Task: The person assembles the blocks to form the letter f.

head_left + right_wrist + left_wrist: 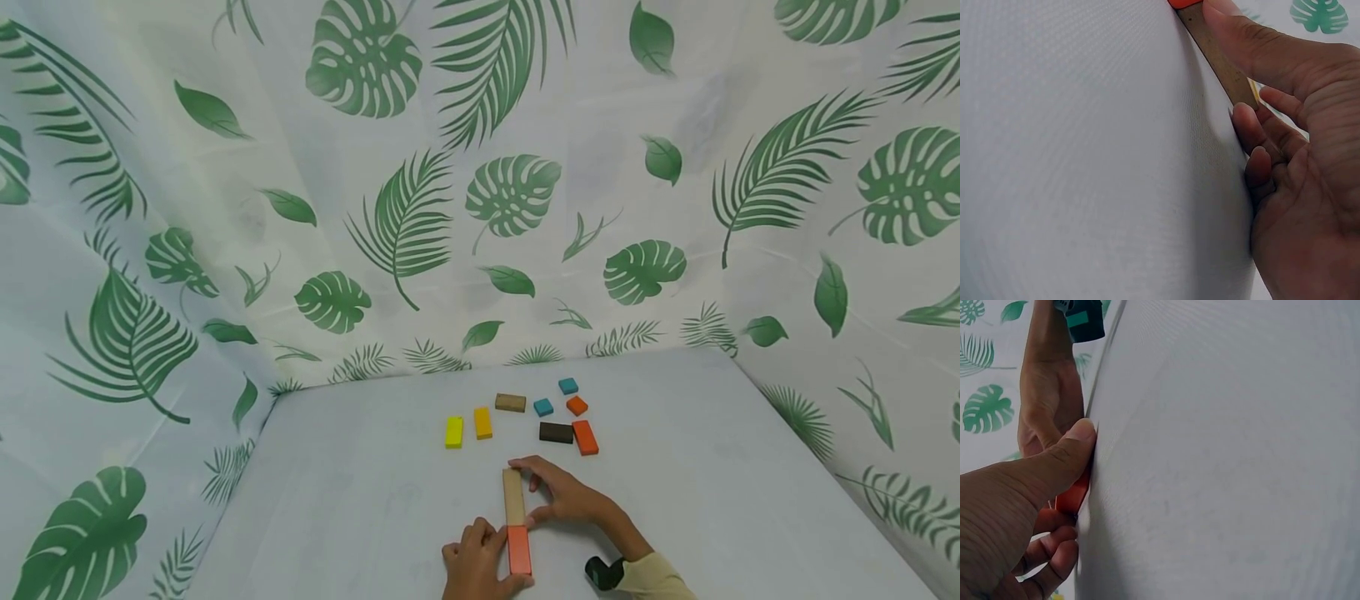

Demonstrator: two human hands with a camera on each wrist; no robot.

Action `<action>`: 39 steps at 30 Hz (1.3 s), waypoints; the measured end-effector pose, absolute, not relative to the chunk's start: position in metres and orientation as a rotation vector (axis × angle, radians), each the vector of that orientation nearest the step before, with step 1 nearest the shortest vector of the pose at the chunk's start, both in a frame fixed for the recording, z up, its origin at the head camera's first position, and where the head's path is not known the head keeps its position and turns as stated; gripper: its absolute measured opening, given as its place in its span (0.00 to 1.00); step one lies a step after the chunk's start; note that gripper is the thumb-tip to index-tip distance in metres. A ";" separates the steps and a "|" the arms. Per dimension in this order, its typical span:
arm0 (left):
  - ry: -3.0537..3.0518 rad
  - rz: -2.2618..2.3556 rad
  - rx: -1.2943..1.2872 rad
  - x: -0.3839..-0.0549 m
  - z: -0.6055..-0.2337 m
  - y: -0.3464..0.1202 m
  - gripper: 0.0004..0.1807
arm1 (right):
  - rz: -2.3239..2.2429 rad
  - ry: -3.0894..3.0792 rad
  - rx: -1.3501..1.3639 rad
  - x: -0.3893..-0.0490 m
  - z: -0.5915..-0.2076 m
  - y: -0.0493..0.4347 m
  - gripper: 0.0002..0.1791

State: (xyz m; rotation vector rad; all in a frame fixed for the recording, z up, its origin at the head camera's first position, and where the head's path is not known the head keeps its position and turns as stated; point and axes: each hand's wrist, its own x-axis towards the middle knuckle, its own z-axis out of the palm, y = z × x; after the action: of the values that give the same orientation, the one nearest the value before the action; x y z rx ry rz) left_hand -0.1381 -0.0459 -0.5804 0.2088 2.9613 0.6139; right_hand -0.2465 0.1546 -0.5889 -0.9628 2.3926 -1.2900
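Observation:
A tan wooden block [513, 497] and an orange-red block [519, 550] lie end to end in a line at the table's near side. My left hand [476, 560] holds the orange-red block, thumb at its near end and index finger by the joint between the two. In the left wrist view the orange-red block [1074, 495] shows partly behind the thumb. With its fingers at the far end and its thumb near the joint, my right hand [573, 500] grips the tan block. The right wrist view shows the tan block [1225, 62] flat on the cloth between thumb and fingers.
Farther back on the white table [337, 500] lie a yellow block [454, 432], an amber block [483, 423], a brown block [511, 403], a black block [556, 432], a red block [586, 437], a small orange block [577, 405] and two small blue blocks [543, 407]. Leaf-patterned cloth [570, 125] walls the table.

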 end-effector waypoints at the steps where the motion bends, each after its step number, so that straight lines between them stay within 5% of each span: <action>1: 2.963 0.613 0.206 -0.138 -0.580 -0.046 0.43 | -1.291 2.393 -0.960 -0.247 -0.589 0.154 0.45; 11: 2.931 0.675 0.183 -0.140 -0.580 -0.049 0.47 | -1.273 2.399 -0.915 -0.250 -0.588 0.154 0.44; 18: 2.910 0.712 0.213 -0.146 -0.579 -0.059 0.49 | -1.394 2.465 -0.849 -0.254 -0.594 0.154 0.34; 27: 2.924 0.852 0.221 -0.146 -0.578 -0.068 0.29 | -1.718 2.468 -0.592 -0.257 -0.607 0.156 0.18; 39: 2.915 0.916 0.233 -0.149 -0.582 -0.070 0.16 | -1.804 2.403 -0.440 -0.249 -0.594 0.154 0.16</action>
State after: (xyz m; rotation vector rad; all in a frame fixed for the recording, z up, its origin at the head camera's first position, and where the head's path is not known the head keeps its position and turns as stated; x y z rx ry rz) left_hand -0.1491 -0.0702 -0.5823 0.2327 2.9153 0.9165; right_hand -0.2487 0.1544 -0.5940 -0.4401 2.4033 -1.8044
